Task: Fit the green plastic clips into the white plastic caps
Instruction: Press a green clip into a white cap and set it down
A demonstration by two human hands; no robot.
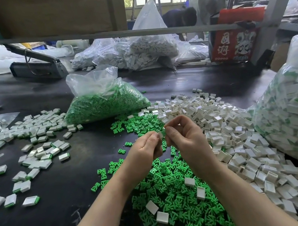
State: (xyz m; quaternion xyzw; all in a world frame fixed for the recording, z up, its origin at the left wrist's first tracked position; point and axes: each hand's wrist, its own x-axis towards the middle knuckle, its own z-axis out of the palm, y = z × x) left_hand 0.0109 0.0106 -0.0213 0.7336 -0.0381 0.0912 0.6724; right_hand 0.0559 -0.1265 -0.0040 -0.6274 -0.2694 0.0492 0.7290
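Pinching one white cap (160, 134) and green clip (163, 132) between left hand (145, 148) and right hand (181, 137) above the worktop (63, 193), fingertips meeting, long axis hidden.

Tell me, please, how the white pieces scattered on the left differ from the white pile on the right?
The left pieces show green edges, clips apparently fitted; the right pile is plain white, many caps showing open hollows. The left pieces lie thinly spread; the right pile is heaped. Both lie on the dark table.
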